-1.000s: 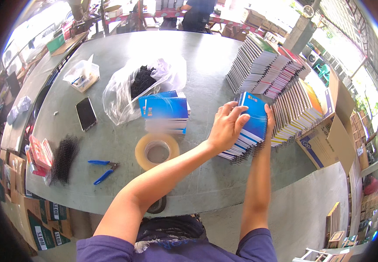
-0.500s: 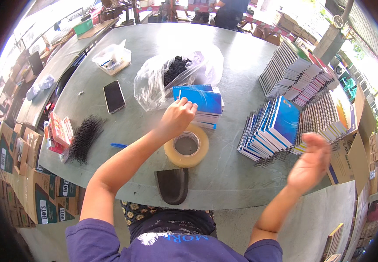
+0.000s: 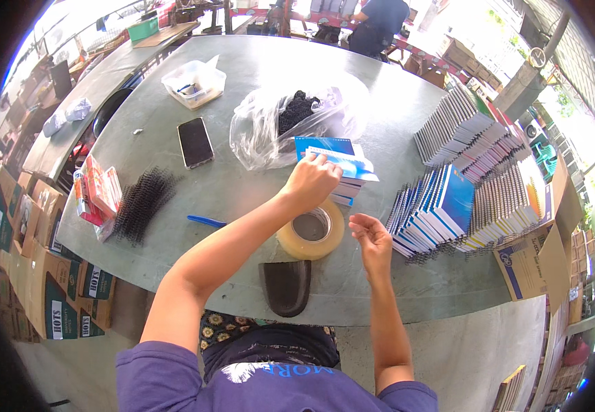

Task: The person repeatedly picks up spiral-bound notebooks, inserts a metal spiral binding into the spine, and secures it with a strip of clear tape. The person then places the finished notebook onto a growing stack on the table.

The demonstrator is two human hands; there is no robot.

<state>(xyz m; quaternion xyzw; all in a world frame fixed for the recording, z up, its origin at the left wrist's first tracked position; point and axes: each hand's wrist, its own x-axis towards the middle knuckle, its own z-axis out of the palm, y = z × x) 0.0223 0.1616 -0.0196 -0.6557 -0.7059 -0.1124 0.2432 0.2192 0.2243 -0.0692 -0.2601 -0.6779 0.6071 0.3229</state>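
Note:
A small stack of blue-covered notebooks (image 3: 352, 170) lies just past the middle of the table. My left hand (image 3: 313, 181) is closed on the edge of the top notebook (image 3: 358, 167), which is tilted up off the stack. Its fingertips are partly hidden. A wide roll of clear tape (image 3: 290, 237) lies under my left wrist. To the right of the roll, my right hand (image 3: 372, 242) hovers with fingers apart, seemingly holding nothing. It is near the spiral-bound blue notebooks (image 3: 442, 206) standing in a fanned row.
Behind the stack sits a clear plastic bag (image 3: 253, 134) of black coils. Leftward are a phone (image 3: 195, 143), blue pen (image 3: 206, 221), black spiral coils (image 3: 144, 206) and a white tub (image 3: 194, 84). A dark curved pad (image 3: 286, 288) lies near the front edge. Tall notebook piles (image 3: 459, 120) occupy the right.
My right hand has come left from the notebook rows to beside the tape roll. My left hand has raised the top notebook from the stack. The view has shifted slightly.

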